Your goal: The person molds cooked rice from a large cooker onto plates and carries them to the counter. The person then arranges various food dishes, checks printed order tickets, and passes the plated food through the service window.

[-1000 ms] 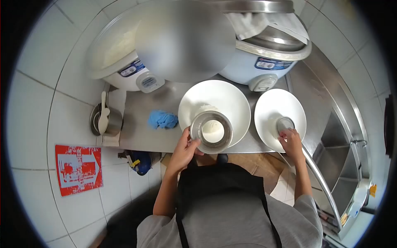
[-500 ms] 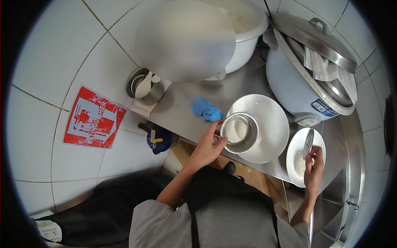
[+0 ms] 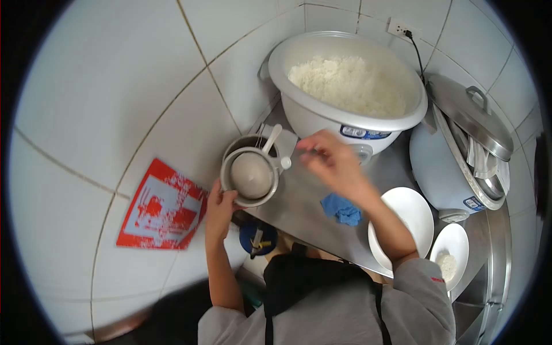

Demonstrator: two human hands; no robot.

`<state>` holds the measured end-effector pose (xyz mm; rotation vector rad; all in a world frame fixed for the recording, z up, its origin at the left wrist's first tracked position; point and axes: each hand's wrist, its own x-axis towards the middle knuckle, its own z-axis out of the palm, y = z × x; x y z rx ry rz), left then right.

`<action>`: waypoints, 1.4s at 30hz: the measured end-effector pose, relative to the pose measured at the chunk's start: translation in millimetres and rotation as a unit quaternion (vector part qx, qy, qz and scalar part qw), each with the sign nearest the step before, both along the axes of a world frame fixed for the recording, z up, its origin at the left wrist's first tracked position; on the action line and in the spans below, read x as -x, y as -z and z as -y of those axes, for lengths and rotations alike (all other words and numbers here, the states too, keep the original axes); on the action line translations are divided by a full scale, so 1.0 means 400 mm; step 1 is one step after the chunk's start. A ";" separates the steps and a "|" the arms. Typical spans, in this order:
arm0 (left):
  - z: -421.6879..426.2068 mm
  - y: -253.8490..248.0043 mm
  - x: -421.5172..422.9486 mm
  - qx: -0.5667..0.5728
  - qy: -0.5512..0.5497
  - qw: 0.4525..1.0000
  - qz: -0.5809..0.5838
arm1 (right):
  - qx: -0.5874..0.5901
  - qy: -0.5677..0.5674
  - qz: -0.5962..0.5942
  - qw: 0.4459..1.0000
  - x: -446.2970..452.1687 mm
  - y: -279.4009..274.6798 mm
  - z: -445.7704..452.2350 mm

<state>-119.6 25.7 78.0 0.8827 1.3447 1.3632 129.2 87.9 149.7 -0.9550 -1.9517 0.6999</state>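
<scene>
Risk one: the metal cup (image 3: 251, 175) could be slipping or tipping, since my left hand (image 3: 218, 214) is supporting it from one side only.
Risk two: the white paddle (image 3: 272, 140) could be getting knocked, as its handle is jutting up from the metal pot (image 3: 246, 142), near my right hand (image 3: 330, 160).
Risk three: the round plate (image 3: 415, 211) could be getting shoved along the desk (image 3: 296, 201) by a low elbow, my right forearm hanging above it.

Left hand: gripping the cup's near side, thumb resting at the rim.
Cup, location: overlapping the pot at the desk's left end; whether they are touching, I cannot tell.
Right hand: hovering before the rice cooker (image 3: 305, 115), fingers half curled, loosely parted and blurred; nothing is showing in its grasp.
</scene>
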 end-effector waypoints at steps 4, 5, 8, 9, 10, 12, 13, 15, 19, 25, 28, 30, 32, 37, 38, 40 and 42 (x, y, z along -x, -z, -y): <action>-0.141 0.038 0.112 0.050 0.060 0.976 -0.202 | -0.200 0.339 0.063 0.917 -0.309 -0.247 -0.091; -0.165 0.020 0.102 0.078 0.076 0.957 -0.270 | -0.273 0.458 0.180 0.827 -0.425 -0.306 -0.142; -0.183 0.037 0.070 0.017 -0.046 0.841 -0.539 | -0.145 0.535 0.517 0.652 -0.931 -0.340 -0.303; -0.171 0.051 0.056 -0.018 -0.114 0.769 -0.629 | -0.051 0.549 0.592 0.587 -1.091 -0.299 -0.355; -0.165 0.013 0.040 0.051 -0.074 0.788 -0.609 | 0.035 0.526 0.671 0.522 -1.341 -0.209 -0.437; -0.184 0.042 0.044 0.093 -0.024 0.789 -0.607 | 0.143 0.454 0.459 0.750 -1.291 -0.227 -0.383; -0.181 0.056 0.046 0.113 0.006 0.787 -0.607 | 0.149 0.447 0.455 0.756 -1.272 -0.236 -0.377; -0.172 0.064 0.037 0.114 -0.041 0.790 -0.601 | 0.039 0.439 0.429 0.789 -1.349 -0.205 -0.401; -0.142 0.055 0.012 -0.033 -0.184 0.789 -0.585 | 0.033 0.485 0.331 0.809 -1.284 -0.244 -0.346; -0.061 -0.036 -0.091 -0.091 -0.091 0.945 -0.301 | -0.096 0.425 0.356 0.827 -0.903 -0.452 -0.156; -0.066 -0.037 -0.183 -0.097 0.198 0.953 -0.207 | -0.137 0.379 0.339 0.850 -0.710 -0.456 -0.245; -0.076 -0.002 -0.255 -0.080 0.353 0.920 -0.152 | -0.164 0.314 0.347 0.868 -0.581 -0.406 -0.343; -0.064 0.038 -0.300 -0.093 0.389 0.883 -0.245 | -0.122 0.315 0.353 0.873 -0.444 -0.341 -0.446; -0.005 0.052 -0.205 -0.048 0.336 0.918 -0.204 | -0.198 0.246 0.247 0.916 -0.305 -0.160 -0.614; 0.006 0.062 -0.159 -0.063 0.280 0.929 -0.234 | -0.158 0.289 0.293 0.898 -0.295 -0.148 -0.627; 0.024 0.040 -0.082 -0.054 0.160 0.942 -0.292 | -0.144 0.272 0.260 0.915 -0.302 -0.138 -0.645; -0.008 0.004 -0.031 -0.068 0.062 0.921 -0.378 | -0.180 0.282 0.255 0.907 -0.310 -0.116 -0.663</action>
